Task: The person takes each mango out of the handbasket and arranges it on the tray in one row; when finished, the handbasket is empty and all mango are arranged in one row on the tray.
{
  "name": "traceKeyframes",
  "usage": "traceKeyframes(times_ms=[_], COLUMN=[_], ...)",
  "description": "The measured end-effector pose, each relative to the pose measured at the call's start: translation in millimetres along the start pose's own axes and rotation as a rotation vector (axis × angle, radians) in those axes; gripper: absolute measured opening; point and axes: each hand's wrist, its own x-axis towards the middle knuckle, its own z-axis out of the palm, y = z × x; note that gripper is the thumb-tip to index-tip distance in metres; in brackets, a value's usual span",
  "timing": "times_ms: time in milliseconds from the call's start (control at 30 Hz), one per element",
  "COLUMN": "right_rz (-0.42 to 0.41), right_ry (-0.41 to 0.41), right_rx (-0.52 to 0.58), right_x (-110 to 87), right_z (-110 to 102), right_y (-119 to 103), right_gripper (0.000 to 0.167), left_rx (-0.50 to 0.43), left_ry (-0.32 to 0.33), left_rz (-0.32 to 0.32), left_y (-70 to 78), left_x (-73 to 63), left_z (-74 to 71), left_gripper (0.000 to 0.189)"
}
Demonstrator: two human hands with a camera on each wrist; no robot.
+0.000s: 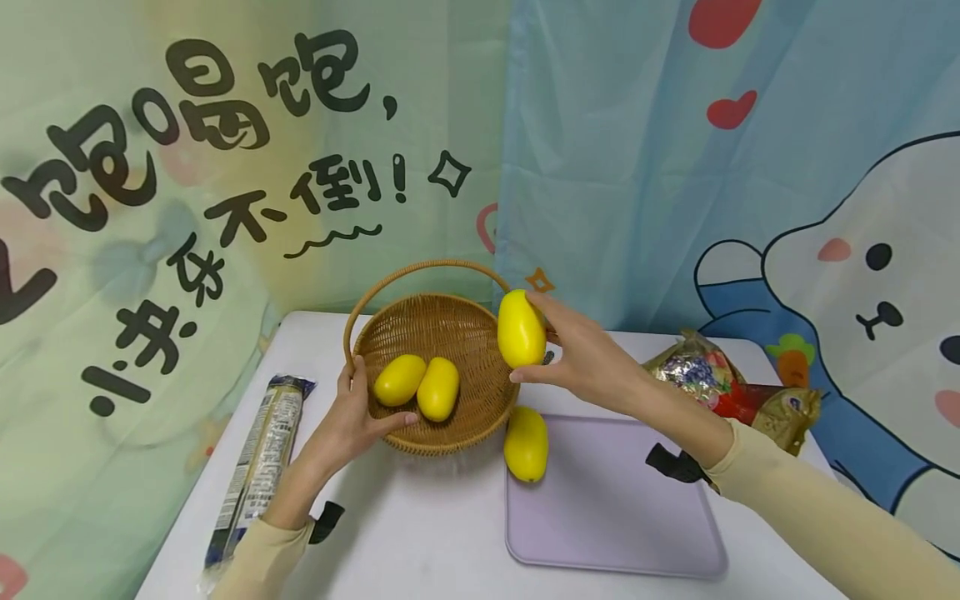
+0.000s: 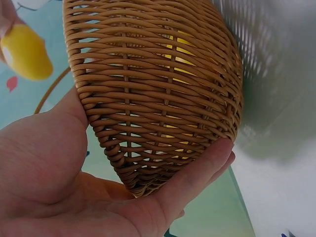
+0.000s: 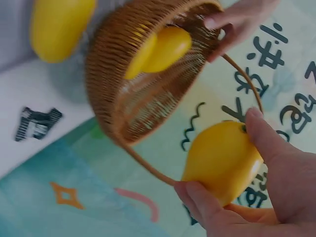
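A brown wicker basket (image 1: 480,333) with a tall hoop handle is tipped toward me, two yellow mangoes (image 1: 438,389) lying inside. My left hand (image 1: 360,417) grips its left rim, thumb over the edge; in the left wrist view the fingers (image 2: 192,182) spread along the woven outside. At the basket's right rim, my right hand (image 1: 577,350) holds another yellow mango (image 1: 521,329) between thumb and fingers, raised beside the handle. One more mango (image 1: 527,446) rests on the left edge of a lilac tray (image 1: 615,500).
At the left of the white table (image 1: 420,533) lies a long clear-and-blue package (image 1: 262,458). Shiny snack bags (image 1: 705,375) stand behind the tray on the right. A printed curtain (image 1: 600,167) hangs close behind the table.
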Motion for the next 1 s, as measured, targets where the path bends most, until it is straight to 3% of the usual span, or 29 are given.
traceKeyframes(times_ms=[133,300,633,1000], right_rz=[0.033,0.16,0.336,0.358], right_ry=[0.023,0.024,0.026,0.05], right_rx=[0.013,-0.007,0.079,0.19], right_x=[-17.9,-41.8,-86.9,-109.2], right_z=[1.0,10.9,51.3,92.7], right_y=[17.4,43.3,94.4,121.1], right_gripper=[0.101,0.106,0.104,0.099], left_rx=[0.001,0.0,0.0,-0.009], left_ry=[-0.005,-0.012,-0.011,-0.018], left_rz=[-0.005,-0.015,-0.018,-0.018], left_y=[1.8,2.8,3.7,3.8], left_x=[0.2,-0.1,-0.5,-2.0], left_z=[-0.7,-0.1,0.5,0.7], left_gripper=[0.131,0.133,0.131,0.132])
